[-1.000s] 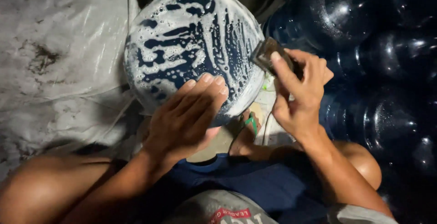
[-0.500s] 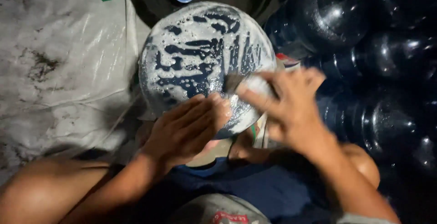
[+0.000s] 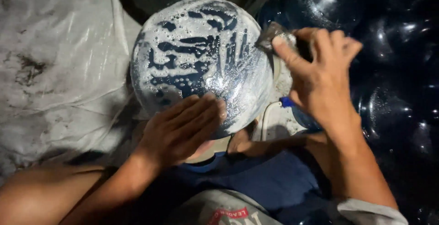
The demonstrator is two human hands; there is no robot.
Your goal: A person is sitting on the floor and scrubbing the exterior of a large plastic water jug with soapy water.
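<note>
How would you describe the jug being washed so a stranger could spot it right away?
Dark blue water jugs fill the right side. Just left of them, at the centre, the left hand steadies one large round jug while the right hand holds a scrubbing pad at its edge. Only this jug is streaked with white soap foam.

Glossy blue plastic jug (image 3: 201, 65) (soap-streaked, wet) beside matt sheeting (image 3: 50, 69).

The right hand (image 3: 320, 79) with its dark scrubbing pad (image 3: 274, 35) is now off the soapy bottle bottom (image 3: 201, 60), at its right edge, where half a second ago it lay across the lower right of the foam. Fresh vertical streaks show there.
</note>
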